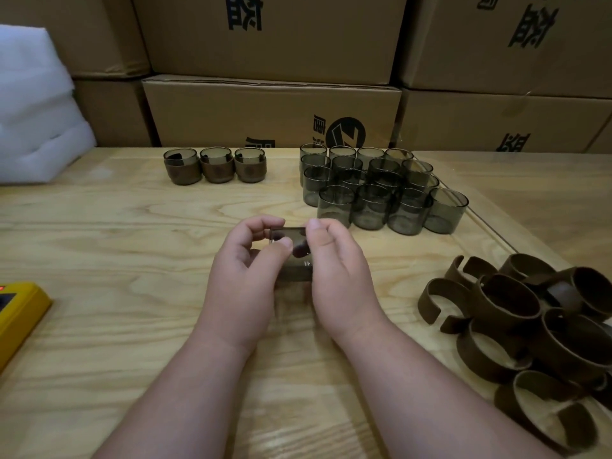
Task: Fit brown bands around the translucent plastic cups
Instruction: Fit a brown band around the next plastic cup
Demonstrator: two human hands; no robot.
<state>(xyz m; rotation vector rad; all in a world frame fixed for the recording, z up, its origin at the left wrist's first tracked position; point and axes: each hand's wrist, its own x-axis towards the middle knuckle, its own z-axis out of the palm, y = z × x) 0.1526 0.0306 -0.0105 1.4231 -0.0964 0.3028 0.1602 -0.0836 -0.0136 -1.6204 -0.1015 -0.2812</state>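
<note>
Right in front of me, both hands are on one cup (291, 256), held just above the worktop (132, 243). My left hand (243, 270) curls round its left side, thumb across the front wall; my right hand (337, 263) pinches the right rim between thumb and fingers. I can't tell whether a band is on this cup yet; there's a dark patch behind the wall, but it's blurred.

The cup looks light and thin-walled, stiff but easy to crack if I squeeze hard, and smooth enough to slip. So I'd say hold it by the rim and base, and leave the middle free for the band.

Off to my right, near the edge, lies the heap of brown bands (530, 326), open C-shaped strips. They look springy and a bit soft, so I reckon I should take one by its two ends, spread it and let it close round the wall.

At my left edge, a yellow device (20, 313).

Further out, the cluster of bare cups (381, 190) stands to the right, and three finished cups (215, 165) with bands sit in a row to the left. A lot left to do, by my count.

Behind those, white foam (33, 104) and stacked cardboard boxes (265, 107).
</note>
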